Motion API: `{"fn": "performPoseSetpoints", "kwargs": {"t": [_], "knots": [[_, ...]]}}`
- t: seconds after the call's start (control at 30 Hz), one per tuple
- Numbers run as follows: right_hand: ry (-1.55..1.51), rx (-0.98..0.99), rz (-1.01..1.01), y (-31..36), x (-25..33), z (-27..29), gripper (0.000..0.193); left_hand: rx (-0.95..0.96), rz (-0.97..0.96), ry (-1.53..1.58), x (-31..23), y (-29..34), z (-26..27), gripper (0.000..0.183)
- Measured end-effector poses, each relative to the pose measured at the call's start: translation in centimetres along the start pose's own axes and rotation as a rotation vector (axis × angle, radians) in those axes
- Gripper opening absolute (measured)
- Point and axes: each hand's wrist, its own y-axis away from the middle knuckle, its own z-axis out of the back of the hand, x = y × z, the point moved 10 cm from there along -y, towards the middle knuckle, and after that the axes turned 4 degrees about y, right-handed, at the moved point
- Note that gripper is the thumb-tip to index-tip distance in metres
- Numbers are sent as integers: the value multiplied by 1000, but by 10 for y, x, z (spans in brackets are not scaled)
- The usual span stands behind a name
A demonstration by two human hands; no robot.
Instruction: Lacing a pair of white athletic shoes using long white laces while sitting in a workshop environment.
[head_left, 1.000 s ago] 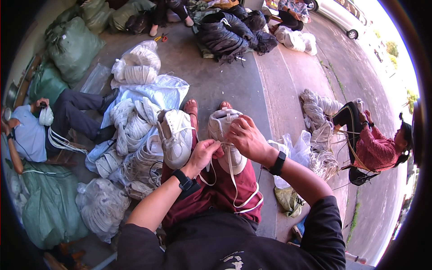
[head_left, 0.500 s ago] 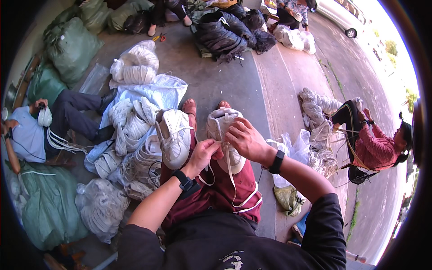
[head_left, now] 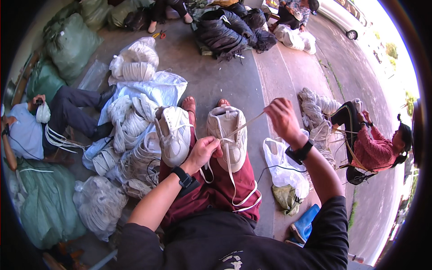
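On my lap rest two off-white sneakers, toes toward me: the left sneaker [head_left: 173, 146] and the right sneaker [head_left: 237, 158]. A cream shoelace [head_left: 244, 125] runs taut from the right sneaker's eyelets up to my right hand [head_left: 284, 120], which is closed on it out to the right. My left hand [head_left: 203, 150] is closed in a pinch at the lace beside that sneaker's left eyelets; its fingertips partly hide the spot. Another length of lace hangs over the toe and loops on my maroon trousers [head_left: 213, 200].
Bundled white laces [head_left: 128, 121] lie on a pale sheet to the left, near a seated person [head_left: 29, 130]. Green sacks [head_left: 49, 202] stand farther left. At right are a white plastic bag [head_left: 283, 166], blue shoes [head_left: 306, 223] and another seated person [head_left: 378, 144].
My right hand has moved from the sneaker up and to the right, drawing the lace out taut. My left hand stays at the eyelets. The sneakers have barely moved.
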Motion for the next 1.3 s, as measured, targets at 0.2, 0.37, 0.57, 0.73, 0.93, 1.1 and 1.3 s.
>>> {"fn": "performPoseSetpoints", "kwargs": {"t": [0.2,0.37,0.57,0.73,0.93,1.1,1.3], "knots": [[323,-131,-518,92,-191,64,7,12,9,20,0,6,4,29],[13,-231,-1065,201,-291,68,18,23,41,-57,-2,7,-2,29],[-1892,-569,-1067,125,-167,-24,26,-37,-29,-24,-6,18,0,26],[-2187,-147,-874,78,-75,-61,17,-117,-78,33,-10,16,-4,21],[-902,349,-552,32,23,-63,17,-155,-100,-29,-11,12,-8,15],[-341,377,-203,8,64,-56,19,-90,-64,-17,-7,6,-13,17],[-225,479,-109,3,69,-71,17,-44,-37,-47,-11,4,-14,21]]}}
